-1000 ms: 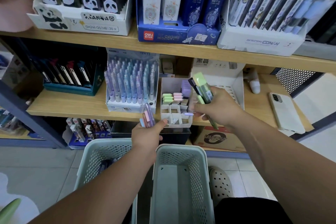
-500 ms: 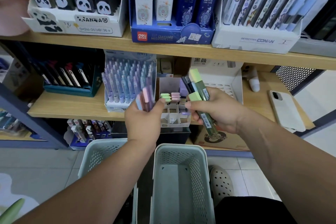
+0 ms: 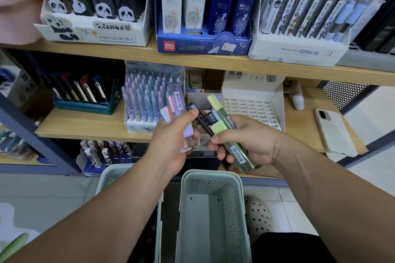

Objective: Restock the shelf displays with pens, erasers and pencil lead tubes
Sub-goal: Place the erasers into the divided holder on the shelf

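Hands raised together; left (image 3: 171, 134) grips pastel tubes (image 3: 178, 113); right (image 3: 245, 141) green tubes (image 3: 226, 132).

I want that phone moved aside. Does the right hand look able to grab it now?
Probably not yet: the right hand grips green lead tubes, though nothing stands between it and the phone.

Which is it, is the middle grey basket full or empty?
Empty where visible: the basket shows only its bare floor and holed walls.
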{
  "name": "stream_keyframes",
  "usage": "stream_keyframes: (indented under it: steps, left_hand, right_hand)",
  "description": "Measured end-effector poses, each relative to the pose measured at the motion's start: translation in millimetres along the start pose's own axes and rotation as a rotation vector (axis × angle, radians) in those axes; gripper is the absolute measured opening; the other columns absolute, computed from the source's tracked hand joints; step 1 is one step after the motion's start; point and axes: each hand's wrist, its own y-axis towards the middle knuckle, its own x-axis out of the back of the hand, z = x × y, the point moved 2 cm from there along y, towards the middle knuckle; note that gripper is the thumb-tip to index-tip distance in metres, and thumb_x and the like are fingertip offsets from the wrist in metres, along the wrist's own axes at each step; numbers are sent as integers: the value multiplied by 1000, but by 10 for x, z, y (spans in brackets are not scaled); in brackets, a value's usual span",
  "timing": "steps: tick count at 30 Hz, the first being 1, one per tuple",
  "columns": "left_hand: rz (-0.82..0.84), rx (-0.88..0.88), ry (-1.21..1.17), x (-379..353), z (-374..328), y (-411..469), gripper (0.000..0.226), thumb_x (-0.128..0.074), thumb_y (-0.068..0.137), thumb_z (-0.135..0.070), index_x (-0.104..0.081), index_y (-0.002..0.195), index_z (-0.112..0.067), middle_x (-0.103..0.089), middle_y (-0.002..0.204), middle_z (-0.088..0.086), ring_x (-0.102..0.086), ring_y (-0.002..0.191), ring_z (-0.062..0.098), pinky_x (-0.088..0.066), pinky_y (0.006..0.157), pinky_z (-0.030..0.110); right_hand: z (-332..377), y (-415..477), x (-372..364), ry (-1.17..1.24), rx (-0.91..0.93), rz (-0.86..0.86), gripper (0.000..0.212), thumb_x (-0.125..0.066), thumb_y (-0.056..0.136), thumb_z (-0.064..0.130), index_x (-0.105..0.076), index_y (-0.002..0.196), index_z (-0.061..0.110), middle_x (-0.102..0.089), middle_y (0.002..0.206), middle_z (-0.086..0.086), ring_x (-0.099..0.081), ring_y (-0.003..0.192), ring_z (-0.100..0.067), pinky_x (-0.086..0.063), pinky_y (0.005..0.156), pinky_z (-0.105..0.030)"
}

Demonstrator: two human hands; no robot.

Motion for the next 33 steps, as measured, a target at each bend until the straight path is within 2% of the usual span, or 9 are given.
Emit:
stream_keyframes:
  steps: [2, 5, 12, 17, 20, 24, 26, 29, 33]
  left_hand:
    - [-24, 26, -19, 30, -20, 27, 28, -70, 89, -20, -68, 112, -5, -69, 79, 6, -49, 51, 13, -42, 48, 23]
    - [-54, 9, 22, 70, 5, 86, 28, -75, 86, -24, -69, 109, -10, -69, 89, 9, -49, 52, 14, -38, 47, 23]
    - [-2, -2, 236, -44, 245, -42, 26, -82, 78, -7, -71, 100, -14, -74, 80, 7, -56, 55, 16, -37, 40, 19]
    - [82, -82, 311, -165, 259, -75, 36, -84, 73, 1, -73, 106, -10, -78, 91, 7, -74, 78, 16, -51, 59, 18]
    - [111, -83, 337, -238, 247, -75, 36, -84, 71, 5, -73, 104, -6, -78, 89, 8, -74, 77, 16, -52, 59, 17]
    - [145, -61, 363, -288, 303, -57, 39, -87, 68, 2, -74, 102, -10, -77, 93, 12, -75, 91, 29, -59, 82, 40]
    - [135, -49, 357, -316, 326, -68, 34, -87, 69, -2, -74, 99, -12, -78, 87, 10, -75, 81, 26, -60, 73, 37]
    - [30, -54, 385, -342, 339, -76, 25, -86, 75, -15, -72, 96, -12, -69, 66, -1, -55, 52, 12, -40, 43, 20]
    - [-130, -132, 403, -206, 364, -28, 17, -82, 80, -18, -69, 91, -18, -62, 66, -5, -54, 56, 9, -46, 52, 25]
  right_hand:
    - [-36, -13, 42, 11, -26, -52, 18, -62, 92, -3, -60, 107, 7, -71, 87, -17, -62, 59, -19, -48, 46, -24]
    - [-70, -1, 123, 92, 16, -204, 17, -64, 90, -5, -62, 102, 7, -67, 79, -15, -56, 54, -17, -45, 46, -25]
    - [-57, 10, 113, 265, 120, -272, 9, -72, 89, 7, -65, 94, 10, -62, 75, -8, -51, 53, -14, -42, 45, -23]
    - [-80, -11, 119, 141, 107, -322, 16, -78, 83, 5, -66, 93, 8, -63, 68, -8, -53, 52, -14, -44, 46, -23]
    - [-114, -49, 173, 111, 73, -328, 14, -77, 83, 2, -67, 91, 8, -63, 66, -7, -54, 52, -14, -44, 45, -23]
    - [-136, -94, 222, 160, 64, -321, 14, -75, 83, -2, -69, 88, 9, -63, 69, -8, -53, 52, -15, -42, 43, -23]
    - [-151, -103, 261, 163, 75, -334, 15, -75, 83, -2, -68, 92, 8, -64, 69, -7, -53, 51, -15, -43, 44, -24]
    - [-172, -108, 445, 227, 105, -430, 18, -75, 84, -1, -68, 99, 8, -67, 73, -6, -55, 53, -14, -46, 48, -24]
    - [-301, -138, 883, 210, 36, -605, 24, -72, 87, -1, -65, 108, 8, -70, 72, -7, -57, 50, -13, -47, 47, -25]
